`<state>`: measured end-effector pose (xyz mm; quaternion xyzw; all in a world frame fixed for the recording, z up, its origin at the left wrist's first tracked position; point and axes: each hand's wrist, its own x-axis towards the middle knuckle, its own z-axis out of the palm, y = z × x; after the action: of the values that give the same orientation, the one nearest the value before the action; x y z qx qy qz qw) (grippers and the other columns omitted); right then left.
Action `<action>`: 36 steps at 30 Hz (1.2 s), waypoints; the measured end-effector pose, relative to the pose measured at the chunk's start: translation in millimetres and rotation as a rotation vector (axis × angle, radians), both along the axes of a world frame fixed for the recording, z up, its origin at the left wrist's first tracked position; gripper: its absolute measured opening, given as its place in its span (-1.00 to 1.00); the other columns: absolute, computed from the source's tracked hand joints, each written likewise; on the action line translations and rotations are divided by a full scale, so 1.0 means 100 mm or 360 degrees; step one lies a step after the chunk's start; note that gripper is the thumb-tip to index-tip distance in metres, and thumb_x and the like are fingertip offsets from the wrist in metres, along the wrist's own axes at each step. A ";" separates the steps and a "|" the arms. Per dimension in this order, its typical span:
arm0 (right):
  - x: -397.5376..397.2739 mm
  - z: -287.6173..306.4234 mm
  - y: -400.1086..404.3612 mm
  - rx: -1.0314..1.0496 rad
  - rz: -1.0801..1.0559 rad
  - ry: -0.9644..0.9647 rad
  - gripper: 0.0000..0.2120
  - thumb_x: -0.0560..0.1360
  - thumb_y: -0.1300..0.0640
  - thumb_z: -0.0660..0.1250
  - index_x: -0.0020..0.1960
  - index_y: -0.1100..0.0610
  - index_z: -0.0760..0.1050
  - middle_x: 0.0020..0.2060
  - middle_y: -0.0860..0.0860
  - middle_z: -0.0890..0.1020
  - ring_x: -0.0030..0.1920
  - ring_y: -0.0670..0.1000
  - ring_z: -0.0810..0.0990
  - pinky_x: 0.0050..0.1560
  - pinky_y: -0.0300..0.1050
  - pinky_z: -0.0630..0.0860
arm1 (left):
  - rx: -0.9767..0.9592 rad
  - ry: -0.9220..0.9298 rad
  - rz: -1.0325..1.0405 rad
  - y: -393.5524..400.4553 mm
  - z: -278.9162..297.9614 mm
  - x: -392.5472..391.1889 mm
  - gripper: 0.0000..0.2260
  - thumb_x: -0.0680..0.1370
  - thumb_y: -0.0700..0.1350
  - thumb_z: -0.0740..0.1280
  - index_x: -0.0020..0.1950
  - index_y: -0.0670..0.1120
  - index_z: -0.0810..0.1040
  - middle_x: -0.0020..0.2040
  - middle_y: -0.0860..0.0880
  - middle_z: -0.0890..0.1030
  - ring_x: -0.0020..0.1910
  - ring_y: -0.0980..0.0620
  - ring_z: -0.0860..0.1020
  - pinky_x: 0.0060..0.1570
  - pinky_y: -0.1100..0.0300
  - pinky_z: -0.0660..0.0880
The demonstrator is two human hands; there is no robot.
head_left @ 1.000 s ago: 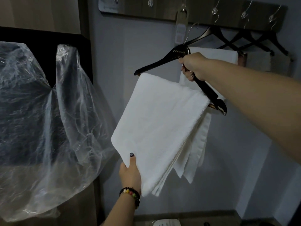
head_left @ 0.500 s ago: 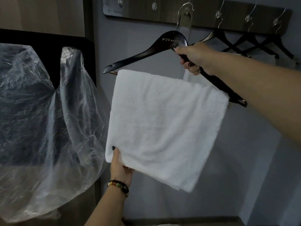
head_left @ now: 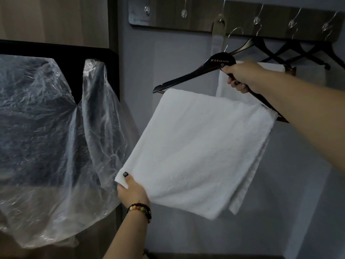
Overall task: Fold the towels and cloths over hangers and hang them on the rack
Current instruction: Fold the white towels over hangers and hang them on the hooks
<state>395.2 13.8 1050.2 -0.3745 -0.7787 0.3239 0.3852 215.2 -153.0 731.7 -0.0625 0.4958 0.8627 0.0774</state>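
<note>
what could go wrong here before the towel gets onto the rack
1. The towel only drapes over the hanger bar and the left hand pulls its lower corner sideways, so it could slide off.
2. The right hand holds the hanger tilted, which favours slipping toward the low end.
3. The hanger's hook is not yet on the rack; it might snag the hung hangers nearby.

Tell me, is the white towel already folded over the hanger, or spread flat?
Folded over. The white towel drapes across the bar of the black hanger, with layered edges visible at its right side.
</note>
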 end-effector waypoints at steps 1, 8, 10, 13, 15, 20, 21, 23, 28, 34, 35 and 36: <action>-0.01 -0.01 0.00 -0.0004 -0.0006 -0.0001 -0.59 0.56 -0.10 0.23 -0.31 0.18 0.35 -0.47 0.04 0.34 -0.72 -0.11 0.18 -0.65 -0.37 0.10 | 0.0004 -0.0018 -0.0005 0.00 -0.03 0.04 -0.61 0.62 0.10 0.21 0.30 -0.14 0.47 0.06 -0.02 0.55 0.03 -0.07 0.54 0.04 0.06 0.49; -0.10 -0.11 -0.14 -0.0053 0.0116 0.0172 -0.60 0.56 -0.10 0.23 -0.30 0.17 0.35 -0.48 0.03 0.34 -0.66 -0.09 0.19 -0.59 -0.33 0.11 | 0.0431 -0.0174 -0.0584 0.07 -0.22 0.28 -0.66 0.56 0.21 0.26 0.14 -0.01 0.55 0.09 -0.03 0.66 0.04 -0.06 0.62 0.08 -0.02 0.54; -0.11 -0.13 -0.16 -0.0119 0.0145 0.0276 -0.60 0.58 -0.10 0.21 -0.30 0.16 0.34 -0.48 0.02 0.32 -0.66 -0.10 0.17 -0.59 -0.34 0.09 | 0.0527 -0.0140 -0.0990 0.13 -0.24 0.43 -0.55 0.56 0.25 0.21 0.28 -0.01 0.54 0.20 -0.07 0.63 0.18 -0.10 0.59 0.24 -0.09 0.46; -0.17 -0.19 -0.18 -0.0209 0.0173 0.0385 -0.60 0.58 -0.10 0.22 -0.29 0.16 0.34 -0.48 0.02 0.31 -0.68 -0.09 0.16 -0.59 -0.36 0.10 | 0.0499 -0.0138 -0.1183 0.25 -0.25 0.56 -0.46 0.55 0.26 0.18 0.37 -0.08 0.47 0.20 -0.12 0.63 0.11 -0.09 0.62 0.10 -0.02 0.51; -0.19 -0.22 -0.18 -0.0213 0.0166 0.0404 -0.60 0.57 -0.09 0.23 -0.30 0.17 0.34 -0.49 0.03 0.33 -0.67 -0.08 0.18 -0.59 -0.36 0.11 | 0.0212 -0.0175 -0.1081 0.31 -0.24 0.59 -0.36 0.53 0.29 0.21 0.42 -0.16 0.40 0.10 -0.20 0.65 -0.14 -0.11 0.63 -0.13 0.05 0.55; -0.22 -0.27 -0.14 -0.0141 0.0079 0.0388 -0.60 0.56 -0.08 0.25 -0.30 0.20 0.39 -0.49 0.04 0.37 -0.65 -0.06 0.22 -0.59 -0.33 0.16 | -0.0259 0.0021 -0.0672 0.25 -0.32 0.54 -0.57 0.60 0.13 0.22 0.24 -0.21 0.44 0.11 -0.13 0.57 0.00 -0.12 0.53 0.00 0.08 0.43; -0.23 -0.30 -0.14 -0.0137 0.0069 0.0383 -0.60 0.55 -0.08 0.26 -0.30 0.20 0.39 -0.49 0.05 0.38 -0.64 -0.06 0.23 -0.59 -0.33 0.16 | -0.0287 0.0034 -0.0686 0.23 -0.34 0.51 -0.60 0.59 0.13 0.24 0.16 -0.21 0.46 0.02 -0.10 0.57 -0.05 -0.10 0.53 -0.04 0.10 0.43; -0.27 -0.34 -0.14 -0.0114 0.0057 0.0351 -0.60 0.54 -0.09 0.27 -0.31 0.19 0.39 -0.50 0.04 0.38 -0.64 -0.06 0.24 -0.59 -0.33 0.18 | -0.0360 0.0045 -0.0768 0.18 -0.41 0.43 -0.65 0.58 0.13 0.26 -0.16 -0.16 0.42 -0.27 -0.05 0.49 -0.29 -0.03 0.47 -0.31 0.15 0.37; -0.37 -0.40 -0.19 0.0035 0.0025 0.0227 -0.56 0.48 -0.15 0.32 -0.36 0.18 0.43 -0.51 0.04 0.43 -0.60 -0.02 0.29 -0.52 -0.27 0.25 | -0.0436 -0.0028 -0.1022 0.08 -0.58 0.07 -0.62 0.63 -0.16 0.22 -0.40 -0.14 0.34 -0.56 -0.06 0.37 -0.59 0.05 0.30 -0.60 0.33 0.20; -0.46 -0.52 -0.21 0.0272 0.0030 0.0023 -0.56 0.47 -0.16 0.35 -0.36 0.19 0.48 -0.69 -0.10 0.43 -0.67 -0.08 0.32 -0.60 -0.31 0.27 | -0.0707 0.0627 -0.0834 -0.10 0.21 -0.41 -0.74 0.38 -0.04 0.33 -0.04 -0.17 0.51 -0.19 -0.07 0.55 -0.26 -0.06 0.50 -0.25 0.10 0.47; -0.48 -0.55 -0.20 0.0303 0.0041 -0.0010 -0.54 0.47 -0.17 0.35 -0.36 0.20 0.49 -0.68 -0.08 0.43 -0.67 -0.07 0.33 -0.59 -0.29 0.29 | -0.0695 0.0742 -0.0753 -0.16 0.42 -0.41 -0.71 0.42 -0.02 0.35 0.08 -0.11 0.48 -0.09 -0.02 0.57 -0.15 -0.04 0.55 -0.12 0.03 0.53; -0.49 -0.57 -0.19 0.0336 0.0052 -0.0041 -0.53 0.47 -0.18 0.36 -0.36 0.20 0.50 -0.65 -0.04 0.44 -0.66 -0.05 0.33 -0.57 -0.26 0.31 | -0.0670 0.0882 -0.0674 -0.18 0.62 -0.41 -0.72 0.48 -0.04 0.36 0.15 -0.04 0.43 -0.01 0.03 0.56 -0.06 -0.01 0.55 0.01 -0.01 0.53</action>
<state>346.0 -5.2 993.0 -0.3233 -0.8193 0.2415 0.4072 173.9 -171.0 793.3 0.2614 0.6656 0.6915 0.1023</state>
